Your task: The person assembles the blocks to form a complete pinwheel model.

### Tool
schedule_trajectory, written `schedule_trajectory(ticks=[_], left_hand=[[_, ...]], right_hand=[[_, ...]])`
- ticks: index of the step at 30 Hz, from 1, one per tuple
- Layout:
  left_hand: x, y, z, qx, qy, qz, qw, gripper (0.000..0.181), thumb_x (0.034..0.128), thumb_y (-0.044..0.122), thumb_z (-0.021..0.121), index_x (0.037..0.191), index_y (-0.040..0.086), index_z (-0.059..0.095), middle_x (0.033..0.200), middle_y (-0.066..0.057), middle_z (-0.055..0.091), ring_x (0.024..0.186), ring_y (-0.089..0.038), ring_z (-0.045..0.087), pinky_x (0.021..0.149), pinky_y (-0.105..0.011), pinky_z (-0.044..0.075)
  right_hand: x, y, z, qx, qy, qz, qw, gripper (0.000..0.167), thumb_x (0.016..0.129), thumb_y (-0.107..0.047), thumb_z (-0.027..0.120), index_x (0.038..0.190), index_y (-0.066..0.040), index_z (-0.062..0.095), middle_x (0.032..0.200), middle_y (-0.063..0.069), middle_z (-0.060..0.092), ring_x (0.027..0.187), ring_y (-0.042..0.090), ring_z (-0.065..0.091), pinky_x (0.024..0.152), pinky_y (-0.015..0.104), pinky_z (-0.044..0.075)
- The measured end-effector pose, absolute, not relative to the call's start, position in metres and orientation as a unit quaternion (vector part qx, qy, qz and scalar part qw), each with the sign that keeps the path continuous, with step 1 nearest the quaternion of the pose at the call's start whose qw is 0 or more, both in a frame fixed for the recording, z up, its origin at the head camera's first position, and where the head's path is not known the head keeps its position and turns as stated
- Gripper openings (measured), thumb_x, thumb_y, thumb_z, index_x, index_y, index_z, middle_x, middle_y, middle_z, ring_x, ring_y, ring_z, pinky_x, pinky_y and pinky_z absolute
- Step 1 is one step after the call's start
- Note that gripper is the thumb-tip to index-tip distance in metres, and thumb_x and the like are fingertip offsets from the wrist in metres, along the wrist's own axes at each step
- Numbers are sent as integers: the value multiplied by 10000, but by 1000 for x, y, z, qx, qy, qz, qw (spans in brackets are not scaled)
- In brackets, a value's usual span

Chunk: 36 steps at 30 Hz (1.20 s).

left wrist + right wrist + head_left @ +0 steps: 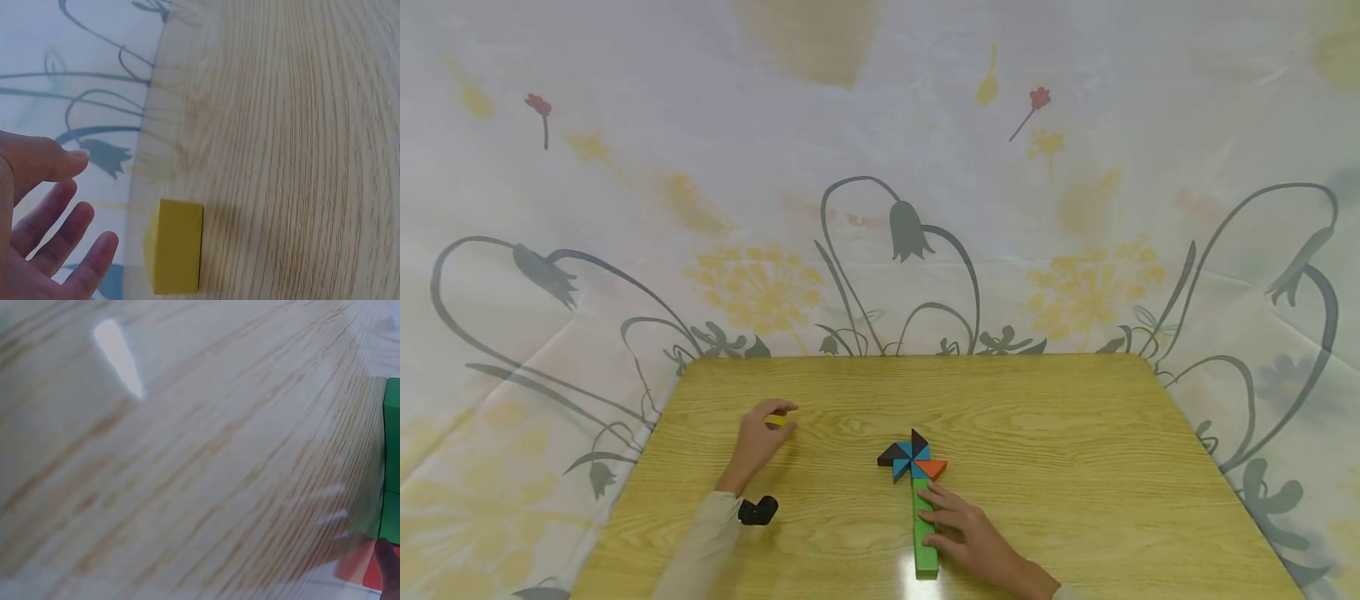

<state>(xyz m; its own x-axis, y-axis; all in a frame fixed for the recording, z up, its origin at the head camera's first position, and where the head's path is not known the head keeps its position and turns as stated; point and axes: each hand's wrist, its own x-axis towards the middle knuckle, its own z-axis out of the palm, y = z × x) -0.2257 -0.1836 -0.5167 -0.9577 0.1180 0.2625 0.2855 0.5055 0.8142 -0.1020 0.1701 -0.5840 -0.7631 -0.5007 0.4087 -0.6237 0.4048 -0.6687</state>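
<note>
My left hand (758,439) is over the left side of the table, thumb and fingers spread. Near it a yellow block (178,247) lies on the wood; the left wrist view shows a gap between it and the fingers. Right of the middle lies a pinwheel shape of blue triangular blocks (906,449), dark triangular blocks (891,453) and an orange-red triangular block (935,467). Green blocks (926,554) run from it toward the near edge like a stem. Fingers of my right hand (970,535) rest on the green blocks. In the right wrist view a fingertip covers part of a red block (372,575).
The pieces lie on a wood-grain table (1075,433). Behind it hangs a pale cloth (760,150) printed with flowers. A black device (758,510) sticks out from the left wrist.
</note>
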Motion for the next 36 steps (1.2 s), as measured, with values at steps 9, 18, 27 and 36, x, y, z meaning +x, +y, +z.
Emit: schedule_trajectory(ticks=[9, 18, 27, 36], left_hand=[[-229, -200, -523, -107, -870, -477, 68, 316, 840, -16, 684, 1152, -19, 634, 1169, -171, 593, 1092, -380, 519, 869, -542, 464], [-230, -214, -534, -85, -865, -495, 19, 358, 851, 5, 683, 1203, -10, 615, 1273, -179, 542, 1175, -373, 481, 943, -523, 434], [-233, -216, -543, -72, -862, -502, 5, 367, 847, -36, 668, 1210, -20, 617, 1273, -191, 549, 1146, -358, 507, 939, -495, 449], [-228, -212, -549, -60, -874, -482, 18, 380, 800, -51, 700, 1174, -44, 638, 1272, -193, 542, 1093, -350, 539, 863, -452, 502]], right_hand=[[-102, 169, -582, 336, -836, 429, 66, 377, 864, -238, 683, 1172, -21, 662, 1356, 173, 506, 1272, 417, 399, 1016, 364, 394], [-101, 169, -581, 333, -836, 431, 67, 379, 869, -249, 675, 1166, -14, 663, 1360, 164, 505, 1269, 423, 400, 1008, 374, 401], [-101, 168, -581, 339, -833, 432, 73, 368, 872, -237, 674, 1166, -16, 663, 1356, 165, 509, 1268, 424, 401, 999, 393, 408], [-100, 168, -581, 336, -832, 436, 76, 367, 880, -244, 658, 1164, -12, 661, 1350, 167, 513, 1260, 440, 404, 977, 448, 416]])
